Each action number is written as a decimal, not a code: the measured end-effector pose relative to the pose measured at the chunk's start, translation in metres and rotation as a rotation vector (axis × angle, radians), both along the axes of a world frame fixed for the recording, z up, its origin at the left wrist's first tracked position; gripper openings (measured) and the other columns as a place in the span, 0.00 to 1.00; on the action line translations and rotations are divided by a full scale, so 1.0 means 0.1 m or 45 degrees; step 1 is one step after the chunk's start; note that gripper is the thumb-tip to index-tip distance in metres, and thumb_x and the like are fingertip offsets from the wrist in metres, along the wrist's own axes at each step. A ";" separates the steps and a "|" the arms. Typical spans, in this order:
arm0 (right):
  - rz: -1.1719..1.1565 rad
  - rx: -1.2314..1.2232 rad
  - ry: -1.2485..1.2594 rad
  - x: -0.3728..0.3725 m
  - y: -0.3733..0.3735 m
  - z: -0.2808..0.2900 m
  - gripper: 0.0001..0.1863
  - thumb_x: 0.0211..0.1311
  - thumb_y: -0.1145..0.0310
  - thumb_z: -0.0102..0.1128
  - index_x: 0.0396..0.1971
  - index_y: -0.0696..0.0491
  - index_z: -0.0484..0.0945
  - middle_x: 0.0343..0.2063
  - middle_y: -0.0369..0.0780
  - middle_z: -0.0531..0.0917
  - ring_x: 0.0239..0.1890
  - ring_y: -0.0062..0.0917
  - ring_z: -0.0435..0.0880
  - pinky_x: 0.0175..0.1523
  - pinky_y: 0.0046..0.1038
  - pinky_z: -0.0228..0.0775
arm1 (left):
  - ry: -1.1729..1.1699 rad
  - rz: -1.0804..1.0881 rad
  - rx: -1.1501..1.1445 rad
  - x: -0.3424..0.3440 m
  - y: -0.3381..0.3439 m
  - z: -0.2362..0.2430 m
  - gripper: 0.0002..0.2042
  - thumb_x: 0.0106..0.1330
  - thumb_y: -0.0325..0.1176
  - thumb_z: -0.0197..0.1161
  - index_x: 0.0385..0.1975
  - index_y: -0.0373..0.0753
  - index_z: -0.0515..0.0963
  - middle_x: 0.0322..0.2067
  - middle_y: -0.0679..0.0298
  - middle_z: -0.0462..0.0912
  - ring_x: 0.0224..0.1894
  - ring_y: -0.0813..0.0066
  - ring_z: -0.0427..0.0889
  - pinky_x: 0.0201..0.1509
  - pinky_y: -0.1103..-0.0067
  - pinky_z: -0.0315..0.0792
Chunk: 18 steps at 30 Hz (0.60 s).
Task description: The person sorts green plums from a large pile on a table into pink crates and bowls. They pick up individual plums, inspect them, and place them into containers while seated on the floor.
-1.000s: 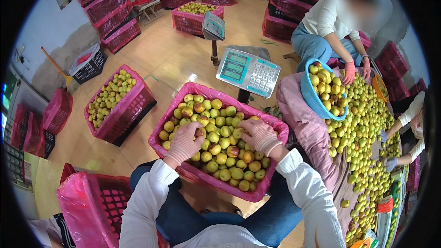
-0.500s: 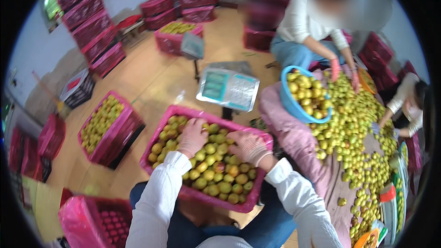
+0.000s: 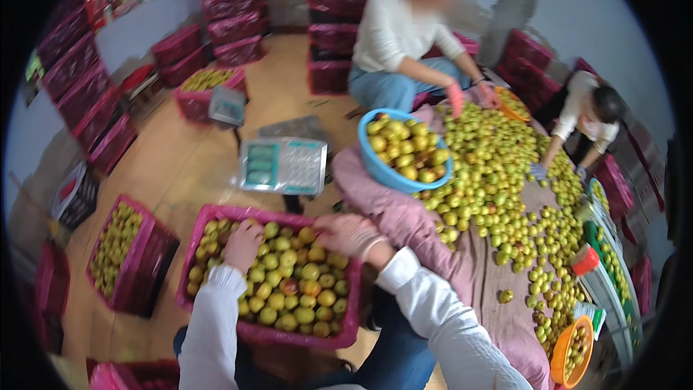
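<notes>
A pink plastic-lined crate (image 3: 189, 245) stands before me, filled with small round yellow-green fruits (image 3: 289, 287), some with reddish patches. Over its far left part, my left hand (image 3: 243, 247) rests on the fruits with the fingers apart and bent down, the tips partly hidden. In a striped knit glove, my right hand (image 3: 349, 235) lies at the far right corner, its fingers stretched over the fruits near the rim. Neither hand shows a fruit lifted. Just beyond the crate is a digital scale's display panel (image 3: 283, 166).
On the right, a pink cloth (image 3: 462, 274) bears a spread of loose fruits and a blue basin (image 3: 369, 162) full of them. Two co-workers (image 3: 404, 36) reach into the heap. Another filled crate (image 3: 148, 260) is at left; wrapped crates (image 3: 234, 14) are stacked behind. An orange basin (image 3: 559, 361) sits lower right.
My view has swung right, so the scene sits further left. My right hand has moved from over the fruits toward the crate's far right rim; my left stays on the fruits.
</notes>
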State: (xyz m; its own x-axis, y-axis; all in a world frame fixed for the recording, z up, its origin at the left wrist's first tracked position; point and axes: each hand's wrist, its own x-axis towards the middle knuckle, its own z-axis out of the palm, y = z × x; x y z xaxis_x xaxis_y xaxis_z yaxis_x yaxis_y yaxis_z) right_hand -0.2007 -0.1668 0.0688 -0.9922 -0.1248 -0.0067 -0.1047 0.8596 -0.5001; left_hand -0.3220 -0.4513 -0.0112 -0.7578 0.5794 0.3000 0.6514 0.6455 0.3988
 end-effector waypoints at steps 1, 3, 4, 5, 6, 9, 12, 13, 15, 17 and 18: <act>-0.043 -0.020 0.020 0.02 0.05 0.04 0.18 0.61 0.53 0.57 0.50 0.40 0.80 0.41 0.45 0.85 0.47 0.43 0.83 0.52 0.40 0.76 | 0.013 0.003 0.026 0.03 -0.01 0.01 0.05 0.64 0.32 0.60 0.38 0.44 0.79 0.42 0.59 0.77 0.42 0.52 0.79 0.46 0.62 0.74; -0.164 -0.187 0.013 0.03 0.20 0.03 0.17 0.61 0.56 0.60 0.48 0.45 0.81 0.41 0.48 0.85 0.47 0.43 0.83 0.53 0.39 0.75 | -0.046 0.066 -0.017 0.13 0.01 0.13 0.06 0.63 0.31 0.59 0.38 0.43 0.77 0.42 0.58 0.77 0.43 0.50 0.78 0.47 0.61 0.73; -0.201 -0.225 0.061 0.05 0.25 0.01 0.17 0.61 0.58 0.61 0.48 0.46 0.81 0.41 0.48 0.85 0.47 0.43 0.83 0.53 0.39 0.74 | -0.002 0.085 0.009 0.18 -0.04 0.20 0.08 0.62 0.30 0.59 0.41 0.42 0.77 0.45 0.57 0.78 0.45 0.50 0.78 0.50 0.62 0.74; -0.190 -0.216 0.092 0.00 0.36 -0.12 0.16 0.61 0.60 0.62 0.48 0.47 0.81 0.40 0.48 0.85 0.47 0.44 0.83 0.52 0.38 0.74 | -0.014 0.133 0.088 0.28 -0.10 0.29 0.10 0.61 0.28 0.59 0.42 0.42 0.78 0.46 0.57 0.78 0.46 0.50 0.78 0.51 0.64 0.73; -0.230 -0.300 0.046 0.00 0.41 -0.12 0.16 0.61 0.60 0.61 0.47 0.47 0.82 0.40 0.48 0.85 0.46 0.44 0.83 0.52 0.38 0.75 | -0.009 0.174 0.177 0.36 -0.16 0.43 0.12 0.60 0.27 0.59 0.44 0.42 0.78 0.47 0.57 0.79 0.47 0.50 0.78 0.53 0.65 0.73; -0.252 -0.330 0.002 -0.07 0.42 -0.24 0.15 0.61 0.61 0.61 0.47 0.47 0.82 0.41 0.48 0.85 0.46 0.44 0.83 0.51 0.38 0.75 | -0.033 0.193 0.455 0.77 -0.46 0.76 0.12 0.57 0.22 0.61 0.42 0.38 0.79 0.44 0.55 0.80 0.48 0.53 0.79 0.54 0.68 0.73; -0.144 -0.310 -0.003 -0.02 0.30 -0.25 0.15 0.61 0.62 0.60 0.47 0.47 0.81 0.41 0.48 0.85 0.46 0.44 0.83 0.51 0.39 0.75 | -0.129 0.287 0.440 0.96 -0.72 0.72 0.12 0.57 0.21 0.63 0.42 0.37 0.80 0.43 0.55 0.81 0.47 0.55 0.80 0.52 0.69 0.74; -0.102 -0.270 -0.012 -0.02 0.24 -0.27 0.15 0.61 0.62 0.60 0.47 0.47 0.81 0.42 0.47 0.85 0.47 0.44 0.83 0.52 0.39 0.75 | -0.185 0.329 0.424 1.00 -0.77 0.71 0.12 0.57 0.21 0.63 0.42 0.37 0.80 0.43 0.55 0.81 0.47 0.55 0.80 0.52 0.70 0.74; -0.037 -0.167 -0.089 -0.01 0.08 -0.26 0.15 0.60 0.62 0.60 0.47 0.47 0.81 0.44 0.45 0.84 0.48 0.43 0.82 0.53 0.39 0.74 | -0.225 0.355 0.475 0.98 -0.80 0.74 0.11 0.58 0.21 0.63 0.41 0.37 0.80 0.42 0.55 0.81 0.45 0.55 0.80 0.51 0.71 0.75; 0.005 -0.088 -0.056 -0.01 -0.02 -0.25 0.15 0.60 0.62 0.60 0.46 0.47 0.81 0.45 0.45 0.84 0.49 0.43 0.82 0.53 0.39 0.74 | -0.125 0.370 0.439 0.92 -0.87 0.70 0.11 0.58 0.22 0.64 0.40 0.38 0.81 0.41 0.56 0.82 0.44 0.54 0.80 0.50 0.70 0.75; 0.026 -0.049 -0.040 -0.01 -0.06 -0.26 0.15 0.60 0.62 0.60 0.46 0.46 0.81 0.45 0.44 0.84 0.49 0.43 0.82 0.53 0.39 0.74 | -0.179 0.417 0.448 0.91 -0.90 0.65 0.11 0.58 0.23 0.63 0.40 0.39 0.81 0.40 0.57 0.82 0.45 0.54 0.80 0.50 0.69 0.75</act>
